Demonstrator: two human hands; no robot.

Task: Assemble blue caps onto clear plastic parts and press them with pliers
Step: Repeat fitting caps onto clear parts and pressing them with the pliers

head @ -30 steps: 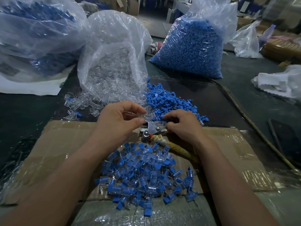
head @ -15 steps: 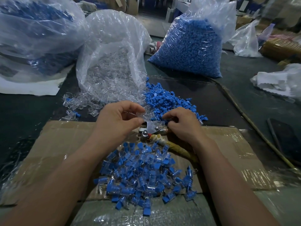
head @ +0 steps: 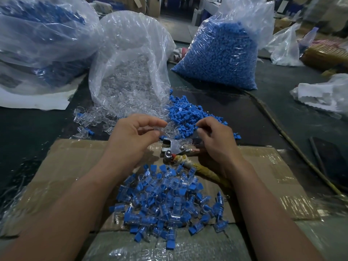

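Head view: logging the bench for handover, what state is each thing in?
Left hand: fingers pinch a clear part.
Right hand: fingers curled at loose blue caps; grip unclear.
Pliers: lying unheld on cardboard.
Clear-parts bag: open, spilling.
Blue-cap bag: full, upright.
Assembled pile: heaped on cardboard.

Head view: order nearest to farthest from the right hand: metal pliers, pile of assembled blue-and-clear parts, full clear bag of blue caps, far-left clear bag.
1. Metal pliers: just left of the right hand.
2. Pile of assembled blue-and-clear parts: between the forearms.
3. Full clear bag of blue caps: straight ahead, behind.
4. Far-left clear bag: back left corner.
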